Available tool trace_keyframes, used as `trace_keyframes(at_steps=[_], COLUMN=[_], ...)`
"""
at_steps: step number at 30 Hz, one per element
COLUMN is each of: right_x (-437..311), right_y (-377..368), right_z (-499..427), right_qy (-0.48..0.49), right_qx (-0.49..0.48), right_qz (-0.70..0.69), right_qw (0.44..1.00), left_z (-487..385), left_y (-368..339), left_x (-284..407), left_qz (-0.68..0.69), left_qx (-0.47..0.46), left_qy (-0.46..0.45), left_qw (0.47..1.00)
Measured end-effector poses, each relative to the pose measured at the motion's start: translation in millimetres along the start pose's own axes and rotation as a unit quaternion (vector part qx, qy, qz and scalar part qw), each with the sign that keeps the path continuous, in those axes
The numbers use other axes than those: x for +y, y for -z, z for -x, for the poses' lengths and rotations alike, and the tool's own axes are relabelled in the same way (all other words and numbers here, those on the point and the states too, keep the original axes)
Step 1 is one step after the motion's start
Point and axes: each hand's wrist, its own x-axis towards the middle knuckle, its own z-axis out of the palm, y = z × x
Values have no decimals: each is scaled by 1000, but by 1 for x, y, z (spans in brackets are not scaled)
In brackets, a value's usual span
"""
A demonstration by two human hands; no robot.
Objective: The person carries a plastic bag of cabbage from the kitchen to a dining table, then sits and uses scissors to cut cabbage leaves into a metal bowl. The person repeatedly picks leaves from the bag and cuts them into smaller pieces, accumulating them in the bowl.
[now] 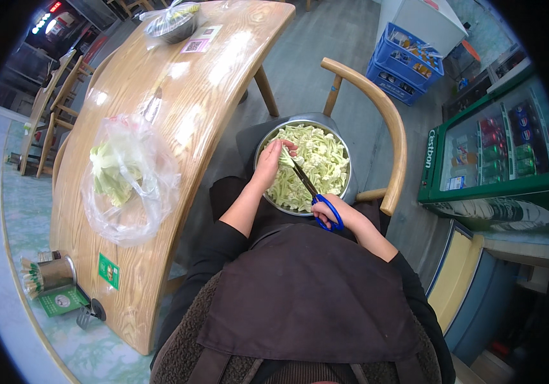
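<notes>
My left hand (270,161) holds a pale green cauliflower piece (286,157) over the left side of a round metal bowl (351,168). Small cut cauliflower florets (322,149) fill the bowl, which rests on the seat of a wooden chair. My right hand (332,211) grips the blue handles of a pair of scissors (309,181). The dark blades point up and left, their tips at the piece in my left hand. On the wooden table to the left, more cauliflower (113,175) lies in a clear plastic bag (159,211).
The chair's curved wooden back (392,110) stands right of the bowl. The table edge (217,129) runs along my left. A bagged dark bowl (171,29) sits at the table's far end. Blue bottle crates (399,62) and a green drinks fridge (490,149) are at the right.
</notes>
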Motion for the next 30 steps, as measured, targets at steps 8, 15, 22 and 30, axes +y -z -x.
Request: trace_keyframes(at_steps=[8,15,22,30], right_x=[2,2,7,9], right_y=[0,-3,-1,2], right_z=[-4,-7,-14,-25], right_qy=[-29,-11,14,-22], right_qx=[17,38,93,52], right_qz=[10,35,114,3], right_qw=[999,999,989,998], left_z=[2,3,3,9], left_y=[-7,-7,0,18], left_x=[-1,-10,-12,-8], left_qz=[-158,-92,-3,41], left_qx=[-76,-54,-28,-68], left_qy=[-87,-21,139,247], left_qw=[981,994,990,966])
